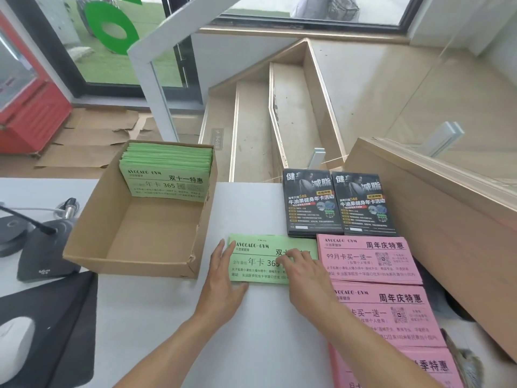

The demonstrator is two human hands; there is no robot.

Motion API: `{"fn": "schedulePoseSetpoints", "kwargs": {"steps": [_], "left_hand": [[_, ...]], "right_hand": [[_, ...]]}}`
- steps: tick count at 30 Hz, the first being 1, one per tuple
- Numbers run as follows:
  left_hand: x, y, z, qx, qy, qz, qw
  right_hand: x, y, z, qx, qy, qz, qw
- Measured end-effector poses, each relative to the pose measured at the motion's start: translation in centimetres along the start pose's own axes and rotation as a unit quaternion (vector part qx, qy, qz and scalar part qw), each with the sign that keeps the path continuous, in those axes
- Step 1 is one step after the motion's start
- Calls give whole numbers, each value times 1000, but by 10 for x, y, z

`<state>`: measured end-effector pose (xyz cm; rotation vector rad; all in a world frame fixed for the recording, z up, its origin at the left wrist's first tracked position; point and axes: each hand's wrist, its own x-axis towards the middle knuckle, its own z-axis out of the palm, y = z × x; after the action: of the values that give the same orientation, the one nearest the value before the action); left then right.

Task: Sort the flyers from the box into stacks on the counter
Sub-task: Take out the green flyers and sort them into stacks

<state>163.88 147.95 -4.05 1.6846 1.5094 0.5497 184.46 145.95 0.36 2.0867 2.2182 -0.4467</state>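
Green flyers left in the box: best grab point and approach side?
Probably pinch the green flyers by their top edges, coming from above. They stand tilted against the far wall of the cardboard box, top edges exposed, lower edges walled in; the near half is bare.

**I am at a gym's front desk**

My white counter (156,317) has gym flyers: black flyers (313,203), pink flyers (369,259) and green flyers (167,175) in a cardboard box (131,264) (they say "Avocado Gym"). A desk microphone (42,242) stands near. Stairs (251,113) and a glass door (117,37) are close by.
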Motion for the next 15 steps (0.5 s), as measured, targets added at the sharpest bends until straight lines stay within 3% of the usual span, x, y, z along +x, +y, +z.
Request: {"fn": "schedulePoseSetpoints", "kwargs": {"steps": [5,8,12,15], "left_hand": [[-10,9,13,23,10,-6,1000],[-24,19,11,8,41,55,998],[-43,31,-11,-68,131,161,976],[-51,40,-38,-87,223,209,948]], "right_hand": [[1,-5,-1,13,-9,14,1000],[2,-9,-4,12,-30,20,999],[-1,-23,-7,37,36,28,998],[-3,-35,-2,19,-28,16,999]]}}
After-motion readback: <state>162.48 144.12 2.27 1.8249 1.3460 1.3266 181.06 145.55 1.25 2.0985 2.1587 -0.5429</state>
